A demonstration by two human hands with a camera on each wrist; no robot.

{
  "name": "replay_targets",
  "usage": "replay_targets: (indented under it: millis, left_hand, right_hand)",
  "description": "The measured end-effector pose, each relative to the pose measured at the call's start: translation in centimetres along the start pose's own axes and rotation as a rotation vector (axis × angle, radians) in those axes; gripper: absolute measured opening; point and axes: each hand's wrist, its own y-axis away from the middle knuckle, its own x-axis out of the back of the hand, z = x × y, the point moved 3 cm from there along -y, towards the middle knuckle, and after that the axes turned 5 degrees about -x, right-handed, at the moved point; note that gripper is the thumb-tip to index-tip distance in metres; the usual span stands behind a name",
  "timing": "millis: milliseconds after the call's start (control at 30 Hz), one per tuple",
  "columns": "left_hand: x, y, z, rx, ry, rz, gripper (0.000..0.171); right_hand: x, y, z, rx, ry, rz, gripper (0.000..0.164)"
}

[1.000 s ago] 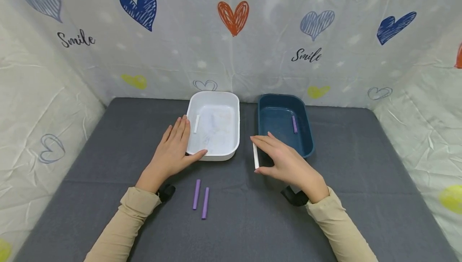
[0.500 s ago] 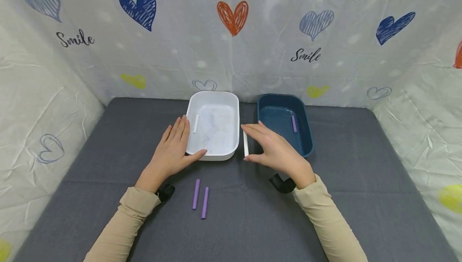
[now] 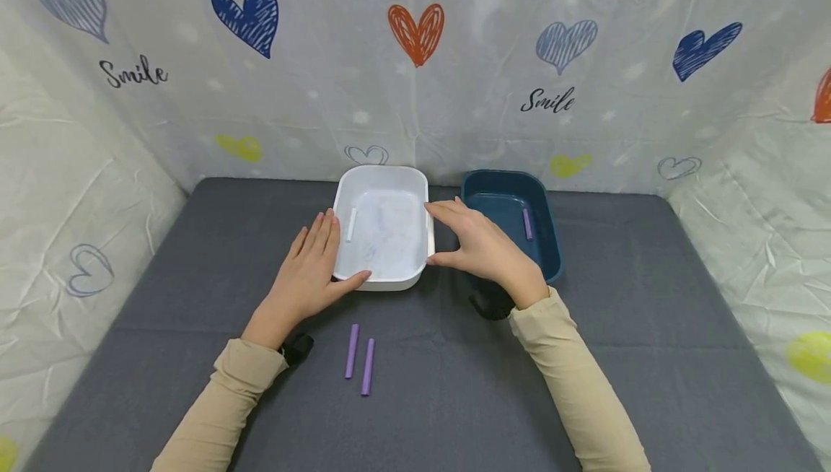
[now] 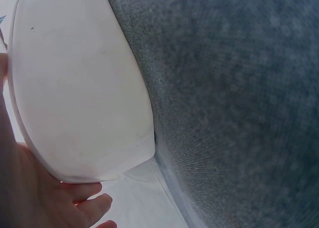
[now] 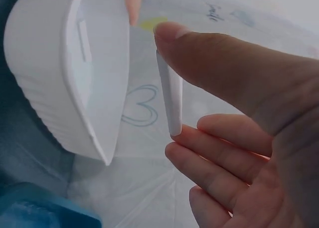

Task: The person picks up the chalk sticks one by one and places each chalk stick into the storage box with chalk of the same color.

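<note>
Between thumb and fingertips my right hand (image 3: 487, 245) pinches a white chalk stick (image 5: 172, 96) by its two ends. In the head view it overlaps the right rim of the white plastic tub (image 3: 392, 266); the right wrist view shows it above the rim's level, clear of the wall. With straight fingers, my left hand (image 3: 304, 277) rests against the tub's left side, thumb along the near rim. Another white chalk stick (image 3: 351, 225) lies inside that tub, near its left wall.
A dark blue tub (image 3: 555, 241) stands to the right, partly behind my right hand, with a purple chalk stick (image 3: 527, 224) in it. Two more purple sticks, one on the left (image 3: 352, 351) and one on the right (image 3: 368, 367), lie on the grey cloth (image 3: 441, 414) in front.
My right hand has carried the white chalk stick left and away from me, from beside the blue tub to the white tub's right rim. My left hand has stayed in place.
</note>
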Motion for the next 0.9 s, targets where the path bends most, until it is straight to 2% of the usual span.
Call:
replay_targets:
  millis: [300, 500, 900]
  left_hand:
    - [-0.3, 0.0, -0.1, 0.002, -0.012, 0.004, 0.111]
    - [-0.3, 0.1, -0.2, 0.000, -0.007, 0.002, 0.110]
    - [-0.2, 0.1, -0.2, 0.006, -0.016, -0.014, 0.109]
  right_hand:
    - [0.1, -2.7, 0.1, -0.076, -0.041, -0.074, 0.081]
    - [-0.3, -4.4, 0.0, -0.094, -0.051, -0.099, 0.079]
    - [-2.7, -7.8, 0.2, -0.120, -0.069, -0.139, 0.077]
